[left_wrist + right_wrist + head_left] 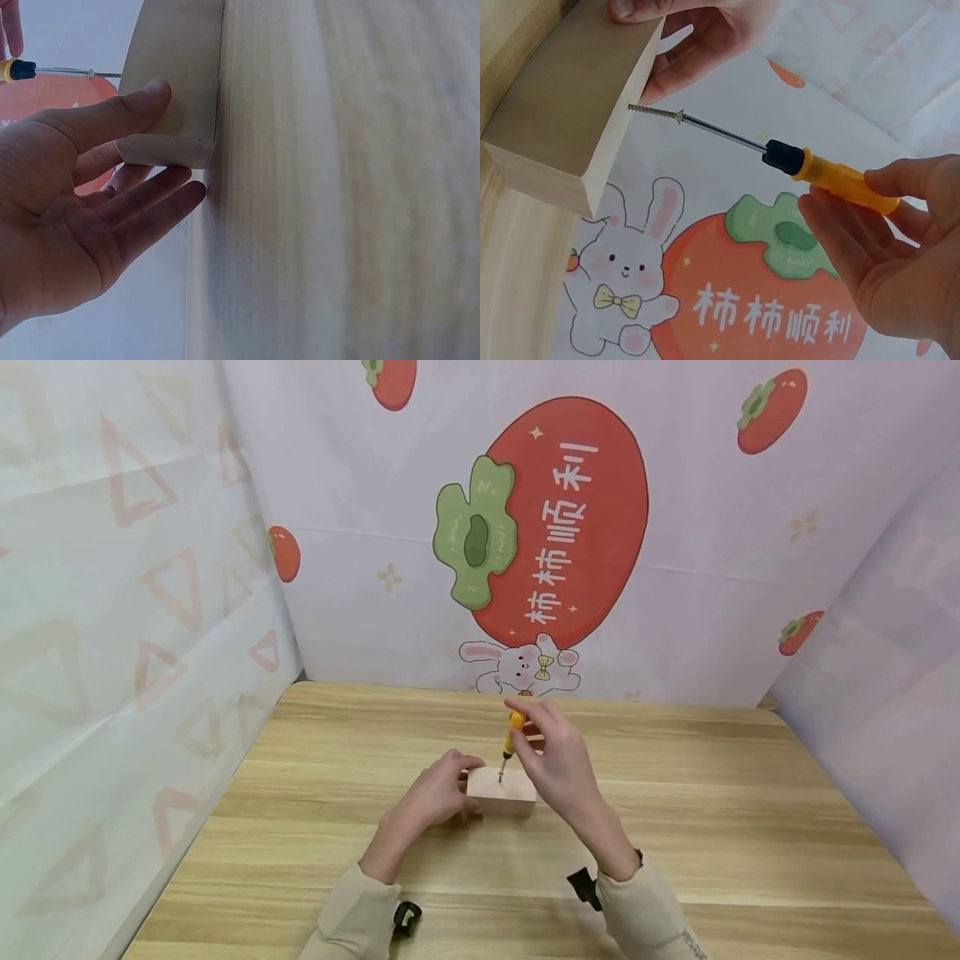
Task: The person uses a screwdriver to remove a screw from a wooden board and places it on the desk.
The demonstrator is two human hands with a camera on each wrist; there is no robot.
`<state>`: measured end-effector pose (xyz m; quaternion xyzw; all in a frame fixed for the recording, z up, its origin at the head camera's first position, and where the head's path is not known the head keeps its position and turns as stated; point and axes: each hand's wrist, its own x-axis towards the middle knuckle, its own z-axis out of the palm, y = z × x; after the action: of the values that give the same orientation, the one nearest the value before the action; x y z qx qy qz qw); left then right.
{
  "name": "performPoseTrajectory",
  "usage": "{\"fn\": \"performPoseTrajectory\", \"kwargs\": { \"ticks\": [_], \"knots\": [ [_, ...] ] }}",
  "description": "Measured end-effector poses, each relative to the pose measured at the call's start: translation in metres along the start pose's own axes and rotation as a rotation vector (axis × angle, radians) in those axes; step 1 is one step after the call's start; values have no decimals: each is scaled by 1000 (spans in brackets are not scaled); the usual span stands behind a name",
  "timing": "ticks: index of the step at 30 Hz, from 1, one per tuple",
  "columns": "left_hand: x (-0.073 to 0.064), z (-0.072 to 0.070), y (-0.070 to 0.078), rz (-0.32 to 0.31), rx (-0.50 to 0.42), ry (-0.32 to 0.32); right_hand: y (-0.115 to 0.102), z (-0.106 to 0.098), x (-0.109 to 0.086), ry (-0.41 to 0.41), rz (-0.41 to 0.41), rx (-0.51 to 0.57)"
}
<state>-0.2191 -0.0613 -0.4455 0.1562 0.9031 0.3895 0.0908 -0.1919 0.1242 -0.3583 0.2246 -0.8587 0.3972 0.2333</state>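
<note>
Screwdriver pinched in curled right hand, meeting screw, part-closed left hand gripping wooden block

Behind the far edge of the wood-grain tabletop hangs a pale backdrop with a red fruit print. Triangle-patterned sheeting lines the left edge.

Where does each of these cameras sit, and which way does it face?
Head: on the head, facing forward and down at the block on the table; left hand, right hand and sleeves show.
Left wrist: on that wrist, facing the block's end; the left hand shows large, a bit of the right at the edge.
Right wrist: on that wrist, facing the screwdriver and screw; the right hand shows, with part of the left.
Shared: both wrist views show block and screw.
</note>
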Motion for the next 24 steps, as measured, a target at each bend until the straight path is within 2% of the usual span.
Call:
{"fn": "performPoseTrajectory", "kwargs": {
  "ticks": [5, 9, 12, 18, 24],
  "knots": [
    [-1, 0, 1, -5, 5, 2, 1, -4, -1, -50, -2, 31],
    [-1, 1, 1, 4, 8, 3, 5, -5, -1, -44, 41, 87],
    [-1, 1, 0, 15, 11, 6, 8, -4, 0, -19, 49, 78],
    [-1, 1, -2, 31, 23, 14, 8, -3, 0, 49, -12, 27],
    [0, 1, -1, 19, 15, 10, 6, -2, -1, 29, -51, 89]
  ]
}}
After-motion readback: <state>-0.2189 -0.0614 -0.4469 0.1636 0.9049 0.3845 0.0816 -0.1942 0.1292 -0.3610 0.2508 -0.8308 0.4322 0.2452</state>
